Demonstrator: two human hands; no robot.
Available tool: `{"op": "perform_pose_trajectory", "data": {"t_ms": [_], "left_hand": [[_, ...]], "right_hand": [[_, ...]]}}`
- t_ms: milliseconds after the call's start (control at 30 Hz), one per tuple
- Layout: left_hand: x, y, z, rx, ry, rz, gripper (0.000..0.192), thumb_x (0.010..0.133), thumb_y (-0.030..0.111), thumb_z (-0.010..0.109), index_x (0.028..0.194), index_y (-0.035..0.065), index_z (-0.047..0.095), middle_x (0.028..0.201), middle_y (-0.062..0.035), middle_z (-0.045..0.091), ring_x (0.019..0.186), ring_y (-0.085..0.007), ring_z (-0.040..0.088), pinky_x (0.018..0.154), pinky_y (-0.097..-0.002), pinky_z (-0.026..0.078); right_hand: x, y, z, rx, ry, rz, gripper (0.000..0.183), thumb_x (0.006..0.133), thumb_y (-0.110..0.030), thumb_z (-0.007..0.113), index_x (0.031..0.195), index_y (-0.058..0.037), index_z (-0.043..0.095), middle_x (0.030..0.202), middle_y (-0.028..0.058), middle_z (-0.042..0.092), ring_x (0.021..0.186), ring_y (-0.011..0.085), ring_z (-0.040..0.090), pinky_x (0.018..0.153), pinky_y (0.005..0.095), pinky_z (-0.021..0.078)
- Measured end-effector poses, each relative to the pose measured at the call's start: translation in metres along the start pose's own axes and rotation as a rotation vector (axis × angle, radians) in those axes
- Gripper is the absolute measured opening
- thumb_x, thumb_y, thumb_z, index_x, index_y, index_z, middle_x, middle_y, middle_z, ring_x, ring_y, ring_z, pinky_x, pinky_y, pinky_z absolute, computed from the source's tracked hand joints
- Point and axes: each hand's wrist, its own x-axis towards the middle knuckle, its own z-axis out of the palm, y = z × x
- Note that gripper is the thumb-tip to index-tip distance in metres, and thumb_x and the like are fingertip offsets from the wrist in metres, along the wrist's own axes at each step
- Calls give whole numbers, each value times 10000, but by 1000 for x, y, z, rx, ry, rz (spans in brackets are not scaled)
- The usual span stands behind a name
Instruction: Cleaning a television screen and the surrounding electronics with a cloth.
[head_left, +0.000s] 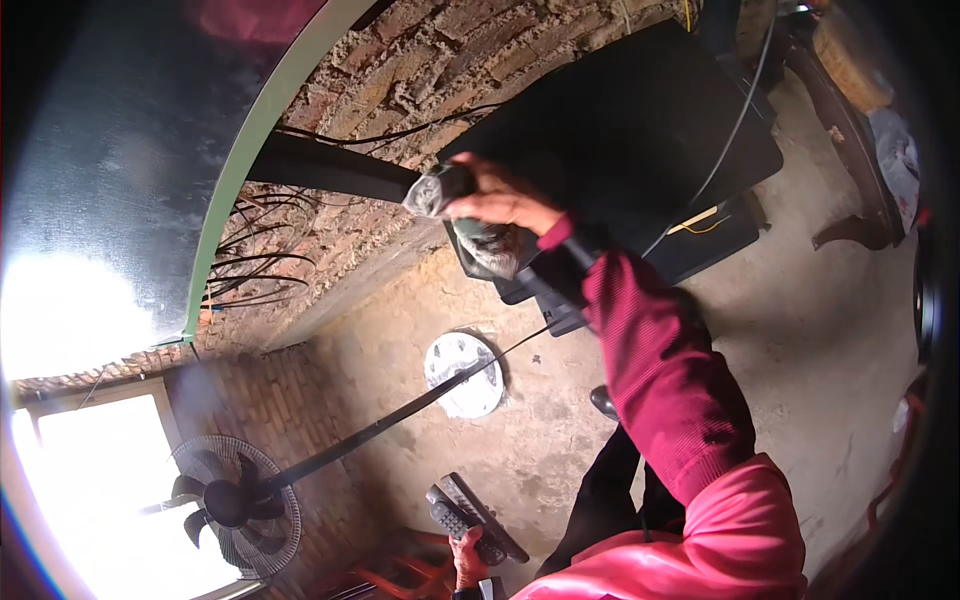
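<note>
My left hand (469, 559), low in the view, grips two dark remote controls: a shorter one with a keypad (448, 516) and a longer one (487, 517) beside it. My right hand (499, 199) reaches out over the near corner of a black tabletop (600, 127). Its fingers are closed around a crumpled dark-and-grey bundle (439, 190), slightly blurred; whether it is cloth or plastic-wrapped I cannot tell. Just under that hand sits another bundle (491, 247), which looks wrapped in clear plastic.
A large glossy dark panel with a green edge (247, 142), like a television, fills the upper left. A pedestal fan (232, 502) stands on a round base (465, 375). Loose black cables (259, 262) hang along the brick wall. Red chair-like frames (412, 562) lie below.
</note>
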Motion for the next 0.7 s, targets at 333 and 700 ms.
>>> {"op": "perform_pose_trajectory", "data": {"t_ms": [333,700], "left_hand": [[-7,-3,-9,-11,76,-27,449,668,70,601,1098,-18,502,965,-162,608,867,-275,612,780,-390,516],[-14,0,-15,30,119,-107,343,710,73,568,1041,-10,533,832,-99,609,695,-219,617,587,-351,537]], "right_hand": [[-39,-68,-45,-1003,-514,224,743,650,-557,643,1279,-213,444,1343,193,332,1253,480,206,905,711,170],[34,-121,30,81,120,-25,394,778,-120,592,1163,-105,507,960,99,595,802,228,588,682,342,491]]}}
